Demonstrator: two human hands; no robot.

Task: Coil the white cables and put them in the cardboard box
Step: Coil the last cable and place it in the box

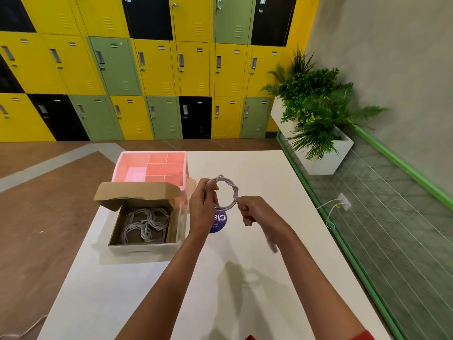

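Observation:
I hold a white cable point(232, 187) wound into a small ring above the white table point(257, 266). My left hand point(203, 207) grips the ring's left side. My right hand point(253, 210) pinches the ring's lower right, and the cable's loose end point(271, 245) hangs blurred below that wrist. The open cardboard box point(144, 247) stands to the left of my hands, with its lid flap up at the back. Several coiled white cables point(145, 223) lie inside it.
A pink divided organiser tray point(122, 163) stands behind the box at the table's far edge. A purple round sticker point(219, 223) lies on the table under my hands. A green-framed glass partition and planters run along the right. Lockers line the far wall.

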